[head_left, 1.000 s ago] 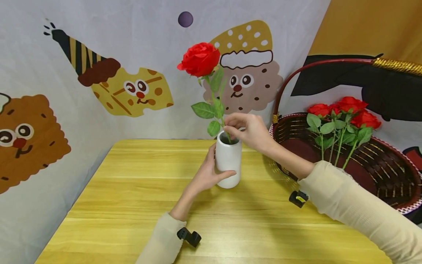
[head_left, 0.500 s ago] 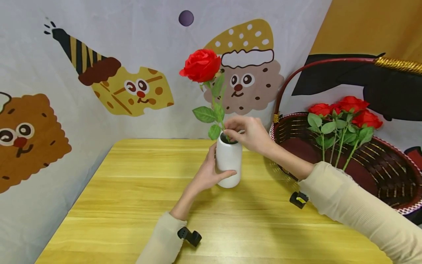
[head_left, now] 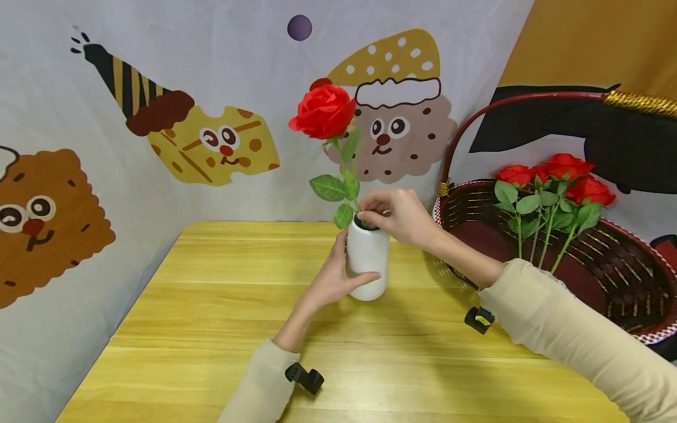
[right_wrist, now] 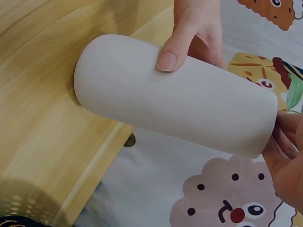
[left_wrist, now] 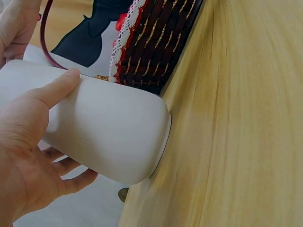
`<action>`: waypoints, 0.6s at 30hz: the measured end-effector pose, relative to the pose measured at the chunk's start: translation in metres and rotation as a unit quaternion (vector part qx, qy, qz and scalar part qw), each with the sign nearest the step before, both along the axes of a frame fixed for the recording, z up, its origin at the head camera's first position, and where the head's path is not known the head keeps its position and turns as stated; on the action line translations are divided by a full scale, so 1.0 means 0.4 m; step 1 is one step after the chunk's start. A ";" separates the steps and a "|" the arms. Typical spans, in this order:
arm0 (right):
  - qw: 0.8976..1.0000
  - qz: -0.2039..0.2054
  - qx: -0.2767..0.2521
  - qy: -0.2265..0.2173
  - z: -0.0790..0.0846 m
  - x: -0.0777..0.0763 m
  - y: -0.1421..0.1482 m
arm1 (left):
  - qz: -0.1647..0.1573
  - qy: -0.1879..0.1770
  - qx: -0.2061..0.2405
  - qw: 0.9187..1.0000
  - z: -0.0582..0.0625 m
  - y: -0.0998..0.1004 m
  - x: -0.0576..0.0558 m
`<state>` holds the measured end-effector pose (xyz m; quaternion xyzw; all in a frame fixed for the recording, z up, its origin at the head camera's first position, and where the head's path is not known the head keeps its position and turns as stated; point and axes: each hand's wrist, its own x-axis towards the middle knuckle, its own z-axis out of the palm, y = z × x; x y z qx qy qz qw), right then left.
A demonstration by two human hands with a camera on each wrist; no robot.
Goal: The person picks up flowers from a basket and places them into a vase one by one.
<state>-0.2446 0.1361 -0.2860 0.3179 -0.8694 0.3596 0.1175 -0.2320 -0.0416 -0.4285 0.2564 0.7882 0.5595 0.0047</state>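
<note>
A white vase stands upright on the wood-grain tabletop, near its far edge. The left hand holds it from the side, thumb laid across the near face and fingers wrapped behind, as both wrist views show. At the vase's mouth, the right hand pinches the lower stem of a single red rose between thumb and fingers. The stem's lower end is inside the vase; how deep it reaches is hidden. The bloom rises above the mouth and tips to the left, with green leaves on the stem just beside the right fingertips.

To the right, well apart from the vase, is a dark woven basket with gold strands, a red-and-white trimmed rim and an arched red handle partly wound in gold. Several more red roses lie in it, blooms toward the far side. Both arms wear cream sleeves, each with a small black device at the wrist. Behind hangs a pale cloth printed with cartoon cheese and biscuits.
</note>
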 end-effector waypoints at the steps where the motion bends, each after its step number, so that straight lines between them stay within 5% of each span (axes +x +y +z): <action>1: 1.000 0.000 0.001 -0.001 -0.001 0.000 -0.001 | -0.001 0.001 0.001 1.000 0.000 0.000 -0.001; 18: 1.000 -0.003 0.001 0.004 -0.019 -0.003 -0.018 | -0.014 0.001 -0.002 1.000 0.000 -0.003 0.002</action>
